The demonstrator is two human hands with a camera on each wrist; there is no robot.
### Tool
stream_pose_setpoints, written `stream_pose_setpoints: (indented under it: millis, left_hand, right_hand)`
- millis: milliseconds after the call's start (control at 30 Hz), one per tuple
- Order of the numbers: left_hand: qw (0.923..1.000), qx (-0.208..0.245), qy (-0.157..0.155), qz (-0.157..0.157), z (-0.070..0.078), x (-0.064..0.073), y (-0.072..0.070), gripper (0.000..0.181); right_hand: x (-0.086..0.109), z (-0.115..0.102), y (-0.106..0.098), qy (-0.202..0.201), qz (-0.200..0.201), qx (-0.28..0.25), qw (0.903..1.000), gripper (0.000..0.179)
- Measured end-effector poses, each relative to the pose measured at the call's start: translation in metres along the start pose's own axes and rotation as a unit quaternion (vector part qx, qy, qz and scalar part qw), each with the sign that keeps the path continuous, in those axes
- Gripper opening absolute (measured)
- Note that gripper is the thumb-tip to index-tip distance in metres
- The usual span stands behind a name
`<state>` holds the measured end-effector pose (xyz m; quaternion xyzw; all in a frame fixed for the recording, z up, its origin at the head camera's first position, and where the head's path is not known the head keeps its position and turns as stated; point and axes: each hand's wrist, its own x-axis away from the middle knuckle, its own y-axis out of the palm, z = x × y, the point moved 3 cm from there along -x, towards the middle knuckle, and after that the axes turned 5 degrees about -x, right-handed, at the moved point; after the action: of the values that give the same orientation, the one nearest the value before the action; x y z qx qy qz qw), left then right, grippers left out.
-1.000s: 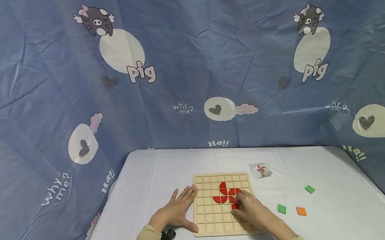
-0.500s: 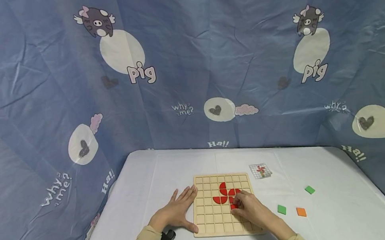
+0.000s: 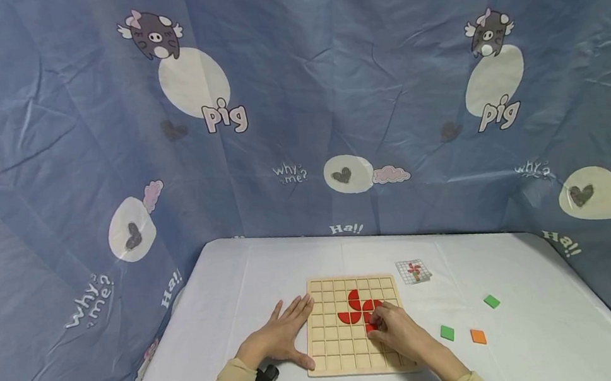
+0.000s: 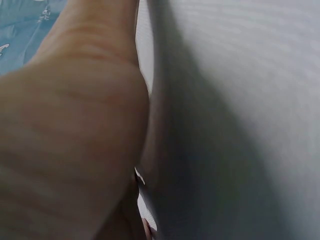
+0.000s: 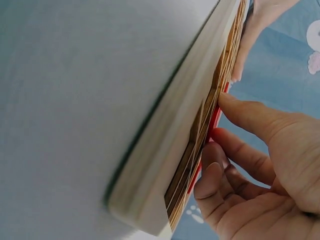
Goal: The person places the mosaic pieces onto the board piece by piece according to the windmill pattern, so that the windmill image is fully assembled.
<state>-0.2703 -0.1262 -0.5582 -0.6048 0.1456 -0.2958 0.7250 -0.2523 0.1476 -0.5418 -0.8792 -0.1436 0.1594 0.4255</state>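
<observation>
A light wooden grid board lies on the white table. Red quarter-round pieces form a pinwheel on it, among them the upper pair and the left pair. My right hand bends over the board and pinches a red tile at the pinwheel's lower arm, covering part of it. In the right wrist view, thumb and index finger meet the red tile at the board's surface. My left hand is spread flat, thumb and fingertips along the board's left edge; its wrist view shows mostly the hand's side.
To the right lie two green tiles, one near and one farther back, plus an orange tile. A small pattern card with a pinwheel picture sits beyond the board's right corner. Blue printed cloth hangs behind the table.
The red tile under my right fingertips has shifted slightly and now lines up against the red piece above it. The left hand and the board have stayed in place.
</observation>
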Motion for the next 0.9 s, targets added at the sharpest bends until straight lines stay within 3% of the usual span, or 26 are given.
stream_pose_setpoints:
  millis: [433, 700, 900]
  left_hand:
    - [1.0, 0.004, 0.001, 0.0, 0.0, 0.0, 0.002, 0.135]
    - [1.0, 0.007, 0.0, 0.001, 0.001, 0.001, 0.0, 0.134]
    - [1.0, 0.004, 0.003, 0.002, 0.001, 0.002, -0.001, 0.134]
  right_hand:
    - [0.005, 0.0, -0.01, 0.004, 0.017, -0.003, 0.9998, 0.018]
    - [0.013, 0.018, -0.044, 0.044, 0.073, -0.032, 0.9958, 0.017]
    - [0.024, 0.046, -0.077, 0.076, 0.122, -0.012, 0.9896, 0.024]
